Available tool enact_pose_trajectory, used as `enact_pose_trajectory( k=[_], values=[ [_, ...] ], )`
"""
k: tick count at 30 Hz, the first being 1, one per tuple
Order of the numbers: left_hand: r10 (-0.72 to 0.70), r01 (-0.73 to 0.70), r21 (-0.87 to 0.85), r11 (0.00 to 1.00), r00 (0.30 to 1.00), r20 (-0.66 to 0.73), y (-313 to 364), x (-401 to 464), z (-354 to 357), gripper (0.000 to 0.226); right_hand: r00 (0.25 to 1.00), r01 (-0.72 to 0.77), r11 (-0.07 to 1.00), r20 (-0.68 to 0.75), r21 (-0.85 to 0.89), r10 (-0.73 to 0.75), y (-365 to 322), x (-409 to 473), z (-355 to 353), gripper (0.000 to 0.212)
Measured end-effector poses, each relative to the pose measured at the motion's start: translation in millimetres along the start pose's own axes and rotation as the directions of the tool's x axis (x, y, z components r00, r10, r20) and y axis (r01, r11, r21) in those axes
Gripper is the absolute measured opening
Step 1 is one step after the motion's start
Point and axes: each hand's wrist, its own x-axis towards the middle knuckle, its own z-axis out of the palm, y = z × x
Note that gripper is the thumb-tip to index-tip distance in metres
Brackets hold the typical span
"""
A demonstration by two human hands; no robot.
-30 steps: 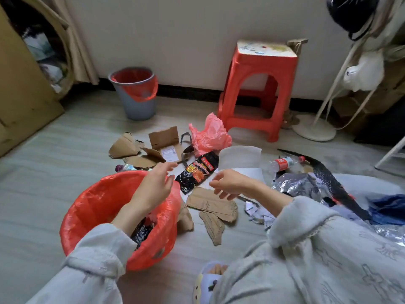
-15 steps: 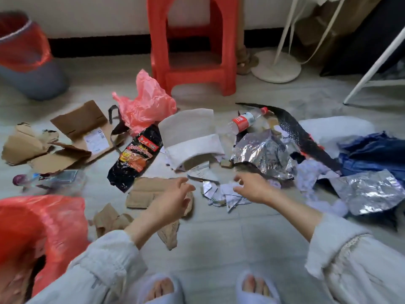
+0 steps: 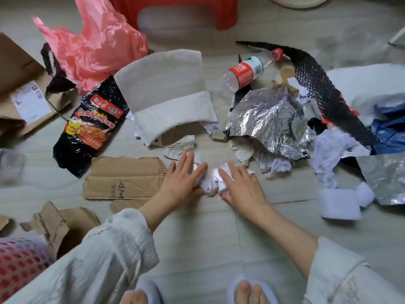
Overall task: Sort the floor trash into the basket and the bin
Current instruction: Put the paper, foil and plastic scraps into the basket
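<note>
Head view, looking down at the floor (image 3: 197,249). My left hand (image 3: 182,183) and right hand (image 3: 243,189) lie palm-down side by side, fingers extended and loosely spread, pressed in from either side on a small heap of crumpled paper scraps (image 3: 211,181) between them; the heap touches both hands. Both forearms reach forward out of pale sleeves, and my slippered toes show at the near edge.

Just left of the left hand, and partly under its wrist, lies a flat cardboard piece (image 3: 122,178). Farther left sits a black noodle wrapper (image 3: 89,126), and beyond it a pink plastic bag (image 3: 96,42). A folded white sheet (image 3: 171,99) lies far of the hands. To the right of it are a clear plastic bottle (image 3: 245,72) with a red label, on its side, and crumpled silver foil (image 3: 269,119), with more torn paper under the foil's near edge. A long black strip (image 3: 324,93) curves along the far right.

The red basket (image 3: 19,260) is cut off at the near left corner, blurred; I believe its wall is perforated. The red stool (image 3: 175,9) is cropped at the far edge.
</note>
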Motion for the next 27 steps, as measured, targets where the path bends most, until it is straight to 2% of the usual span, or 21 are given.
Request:
enact_pose_trajectory(
  k=[3, 6, 7, 9, 13, 15, 19, 22, 24, 27],
  values=[
    [0.013, -0.003, 0.058, 0.998, 0.986, -0.169, -4, -7, 15, 0.052, 0.995, -0.014, 0.999, -0.098, -0.052, 0.009, 5, -4, 13, 0.056],
    [0.041, -0.042, 0.004, 0.999, 0.955, -0.294, -2, -14, 17, 0.031, 0.973, 0.035, 0.998, -0.227, -0.059, -0.047, 12, -10, 19, 0.017],
    [0.056, -0.058, 0.004, 0.998, 0.947, -0.317, -1, -16, 16, 0.036, 0.959, 0.065, 0.997, -0.272, -0.049, -0.076, 14, -12, 19, 0.013],
    [0.084, -0.079, 0.029, 0.996, 0.937, -0.34, -1, -18, 15, 0.044, 0.943, 0.079, 0.996, -0.319, -0.049, -0.091, 18, -15, 19, 0.029],
    [0.108, -0.099, 0.045, 0.994, 0.945, -0.308, 0, -26, 13, 0.041, 0.921, 0.064, 0.997, -0.382, -0.052, -0.079, 23, -21, 19, 0.032],
    [0.102, -0.094, 0.041, 0.995, 0.942, -0.319, 2, -31, 9, 0.035, 0.914, 0.031, 0.999, -0.406, 0.014, -0.022, 23, -26, 15, 0.03],
    [0.042, -0.081, -0.089, 0.993, 0.927, -0.373, 3, -44, -10, 0.017, 0.902, -0.054, 0.953, -0.395, 0.299, 0.175, 17, -35, -3, 0.02],
    [-0.09, -0.035, -0.293, 0.955, 0.911, -0.403, 5, -57, -28, 0.031, 0.901, -0.146, 0.87, -0.3, 0.47, 0.313, 8, -44, -24, 0.022],
    [-0.158, -0.04, -0.403, 0.914, 0.881, -0.446, 3, -69, -44, 0.03, 0.905, -0.141, 0.83, -0.27, 0.54, 0.329, 3, -50, -39, 0.023],
    [-0.183, -0.138, -0.473, 0.87, 0.801, -0.57, 1, -96, -73, 0.025, 0.91, -0.06, 0.759, -0.276, 0.648, 0.308, -13, -67, -79, 0.017]
  ],
)
